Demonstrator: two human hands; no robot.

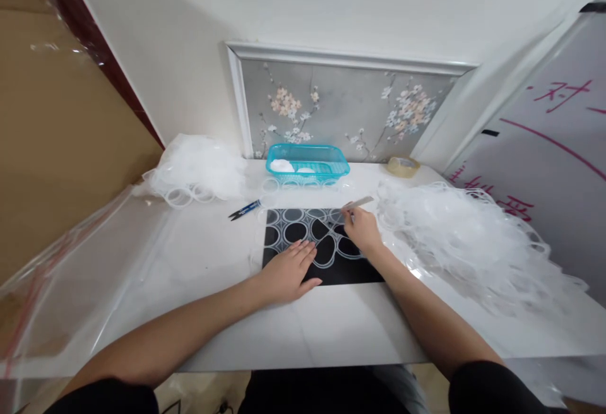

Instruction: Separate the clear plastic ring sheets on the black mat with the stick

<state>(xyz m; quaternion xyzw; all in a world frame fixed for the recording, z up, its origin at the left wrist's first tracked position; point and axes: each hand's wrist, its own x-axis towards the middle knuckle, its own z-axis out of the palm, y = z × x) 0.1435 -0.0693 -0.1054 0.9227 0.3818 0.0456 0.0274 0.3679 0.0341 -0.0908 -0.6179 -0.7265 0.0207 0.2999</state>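
My left hand lies flat, fingers stretched out, on a clear plastic sheet with round cut-outs. Under this sheet is a black mat. My right hand is closed in a pinch around a slim, pale, flat tool whose end sticks out above the fingers; its exact kind cannot be made out. Its working end is hidden by the hand, close to the sheet's right part. Loose strips of the sheet curve up between my hands, near the round openings.
A turquoise plastic basket holding white pieces stands at the back. A roll of tape sits to its right. Heaps of clear ring-holed sheets lie right and left. A dark blue pen-like item rests left of the mat.
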